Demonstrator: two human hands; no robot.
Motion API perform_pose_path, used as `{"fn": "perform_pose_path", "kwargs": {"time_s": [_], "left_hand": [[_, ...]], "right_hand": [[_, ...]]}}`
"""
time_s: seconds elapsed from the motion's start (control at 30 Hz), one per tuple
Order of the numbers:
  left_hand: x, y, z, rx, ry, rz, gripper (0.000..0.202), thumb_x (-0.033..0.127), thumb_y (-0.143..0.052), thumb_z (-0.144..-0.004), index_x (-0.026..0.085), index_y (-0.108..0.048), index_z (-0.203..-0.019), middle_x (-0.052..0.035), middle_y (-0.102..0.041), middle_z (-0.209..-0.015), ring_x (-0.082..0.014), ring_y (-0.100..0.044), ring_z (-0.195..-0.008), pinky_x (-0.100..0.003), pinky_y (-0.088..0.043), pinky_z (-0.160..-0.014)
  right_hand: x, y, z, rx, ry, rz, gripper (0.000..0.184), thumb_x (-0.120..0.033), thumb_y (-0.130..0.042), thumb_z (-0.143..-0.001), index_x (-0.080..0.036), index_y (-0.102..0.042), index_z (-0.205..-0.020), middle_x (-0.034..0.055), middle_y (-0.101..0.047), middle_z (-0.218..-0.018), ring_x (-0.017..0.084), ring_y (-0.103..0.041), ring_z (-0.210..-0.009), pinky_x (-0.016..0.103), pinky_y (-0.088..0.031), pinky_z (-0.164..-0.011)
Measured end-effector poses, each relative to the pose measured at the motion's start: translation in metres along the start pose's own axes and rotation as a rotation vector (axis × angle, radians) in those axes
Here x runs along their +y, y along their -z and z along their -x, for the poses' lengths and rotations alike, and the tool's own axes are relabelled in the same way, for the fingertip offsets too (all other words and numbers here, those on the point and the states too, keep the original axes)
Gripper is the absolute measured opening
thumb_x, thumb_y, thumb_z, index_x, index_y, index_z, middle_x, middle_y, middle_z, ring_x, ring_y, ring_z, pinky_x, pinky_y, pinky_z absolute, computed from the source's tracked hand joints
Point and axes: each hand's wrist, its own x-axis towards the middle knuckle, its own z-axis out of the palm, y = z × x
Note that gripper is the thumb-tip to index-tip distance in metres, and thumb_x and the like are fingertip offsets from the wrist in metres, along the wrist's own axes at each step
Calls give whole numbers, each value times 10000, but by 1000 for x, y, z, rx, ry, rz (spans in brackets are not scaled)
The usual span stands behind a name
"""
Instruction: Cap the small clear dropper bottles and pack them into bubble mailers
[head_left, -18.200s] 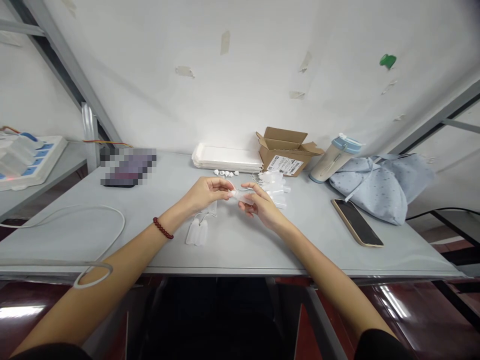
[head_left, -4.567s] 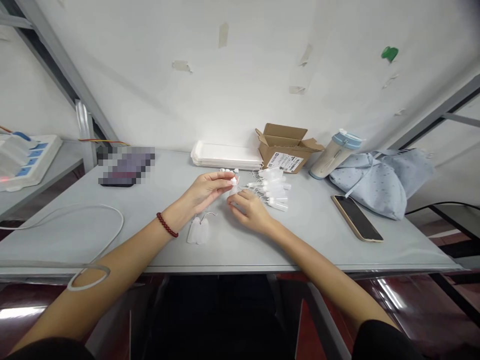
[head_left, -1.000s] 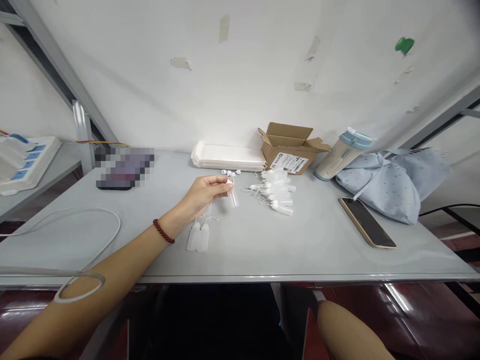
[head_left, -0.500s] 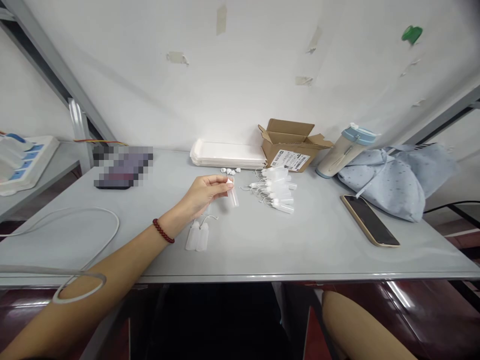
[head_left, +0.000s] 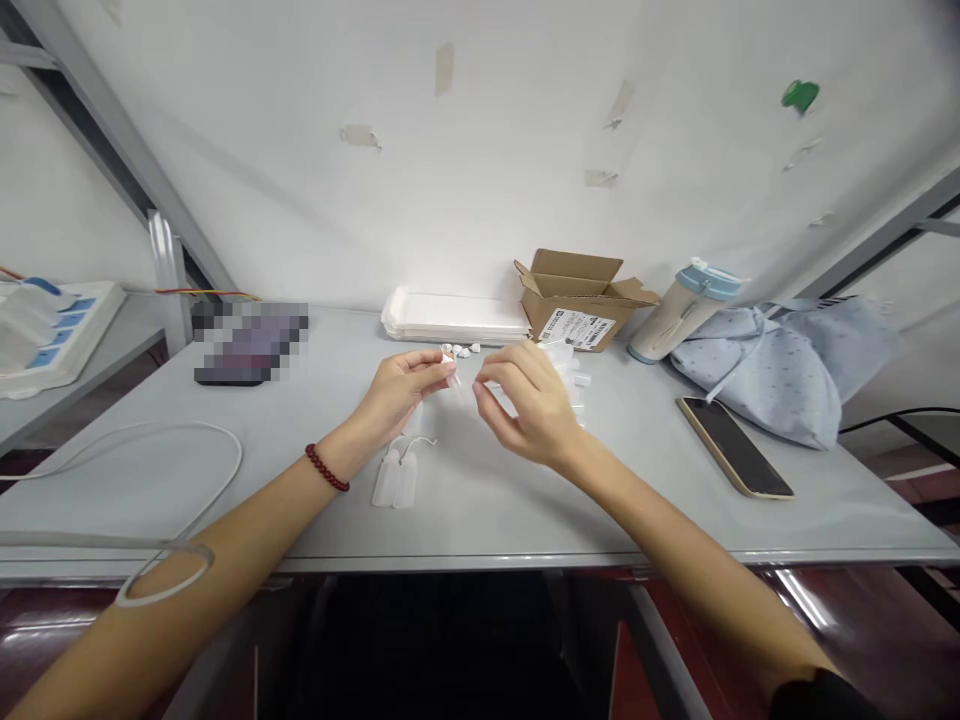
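My left hand (head_left: 409, 390), with a dark red bead bracelet, pinches a small translucent plastic bottle (head_left: 459, 388) by its white top end; the bottle slants downward. Just right of it is my right hand (head_left: 529, 400), thumb and forefinger tips brought together. Whether something small sits between those tips I cannot make out. Behind the right hand, several similar bottles (head_left: 581, 380) with white strings lie in a pile, partly hidden. Several small white caps (head_left: 466, 350) rest beyond my left fingers. Nearer to me, two flat translucent bottles (head_left: 395, 480) lie side by side with a string at their tops.
At the back stand a stack of white trays (head_left: 457, 318) and an open cardboard box (head_left: 574, 310). To the right are a tumbler (head_left: 679, 315), a blue cloth bag (head_left: 765, 375) and a phone (head_left: 735, 447). A white cable (head_left: 238, 450) loops over my left forearm.
My right hand has come up from below the table edge to beside the bottle in my left hand, covering part of the pile. My left hand keeps its hold.
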Motion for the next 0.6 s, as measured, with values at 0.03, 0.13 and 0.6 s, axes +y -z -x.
{"fn": "perform_pose_path", "kwargs": {"time_s": [0.03,0.13,0.6], "left_hand": [[1,0,0,10,-6,4,240,288,-833,-624,140,-734,-785,-24,-675,-797,-132,-602,-761,-315,-478,-859],[4,-1,1,52,3,5,267,292,-853,-592,137,-717,-761,-17,-666,-796,-130,-600,-764,-313,-478,-856],[-8,-4,3,-30,42,-157,292,346,-841,-612,146,-706,-777,-33,-685,-832,-147,-620,-773,-309,-504,-788]], "right_hand": [[5,-6,2,21,-42,-18,191,-288,-473,-953,-173,-619,-909,106,-643,-910,218,-577,-876,390,-463,-786],[21,-22,11,34,-285,-172,218,-378,-527,-914,-179,-593,-850,74,-632,-810,202,-568,-802,354,-446,-744],[13,-28,15,-126,-861,-1022,369,-447,-780,-661,-163,-681,-874,26,-700,-841,127,-628,-642,316,-501,-725]]}}
